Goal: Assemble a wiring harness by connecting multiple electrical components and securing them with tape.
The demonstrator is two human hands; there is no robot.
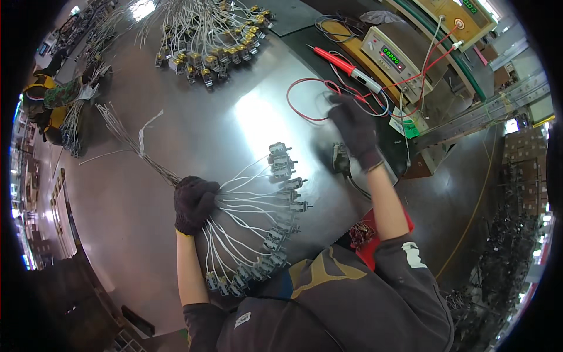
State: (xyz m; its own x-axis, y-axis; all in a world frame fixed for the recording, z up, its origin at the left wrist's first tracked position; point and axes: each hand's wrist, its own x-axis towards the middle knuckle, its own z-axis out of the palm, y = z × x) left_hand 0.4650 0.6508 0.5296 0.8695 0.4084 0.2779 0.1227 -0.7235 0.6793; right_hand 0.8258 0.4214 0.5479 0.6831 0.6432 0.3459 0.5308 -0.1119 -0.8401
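My left hand (pixel 196 204), in a dark knit glove, is closed around a bundle of thin white cables (pixel 158 167). From it the cables fan out to the right across the metal table, each ending in a small dark-and-metal component (pixel 281 164) with a short shaft or pin. My right hand (pixel 355 129), gloved the same, is over the table's right side, beside a looped red wire (pixel 293 105). Motion blurs its fingers, so I cannot see whether it holds anything. Just below it lies a blurred black plug-like piece (pixel 340 158) on a dark cable.
Another cable bundle with brass-coloured ends (pixel 217 53) lies at the far side. A red test probe (pixel 334 60) rests by a beige meter (pixel 396 61); a yellow instrument (pixel 463 20) stands behind. A red bag (pixel 368 252) is near my right forearm. Another person's sleeve (pixel 61 94) shows at left.
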